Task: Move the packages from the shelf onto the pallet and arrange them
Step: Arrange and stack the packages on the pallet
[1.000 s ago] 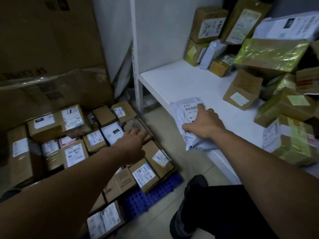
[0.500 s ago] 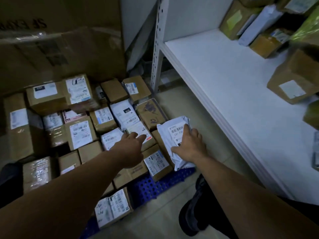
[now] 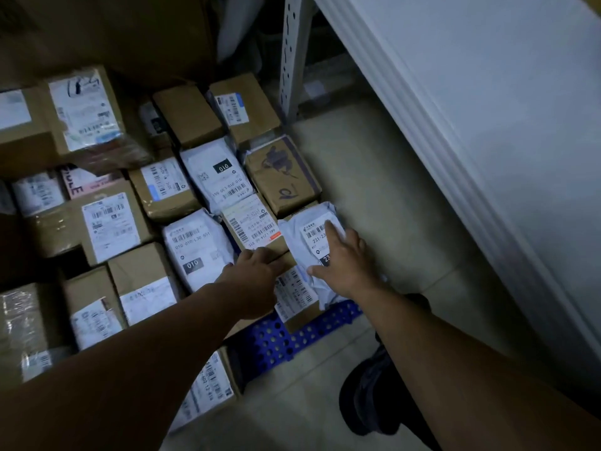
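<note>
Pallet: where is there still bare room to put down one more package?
Bare blue pallet shows only at the near edge, between the white mailer under the right hand and the nearest labelled box. Elsewhere packages lie edge to edge. The floor beside the shelf is free.

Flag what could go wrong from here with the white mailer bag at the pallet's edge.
1. The white mailer bag lies on uneven boxes at the blue pallet's right edge. Once the right hand pressing it lifts, it may slide onto the floor.
2. It overlaps the labelled box beneath, probably hiding part of that label.
3. The left hand rests on the small box beside it, and a nudge could shift that row.
</note>
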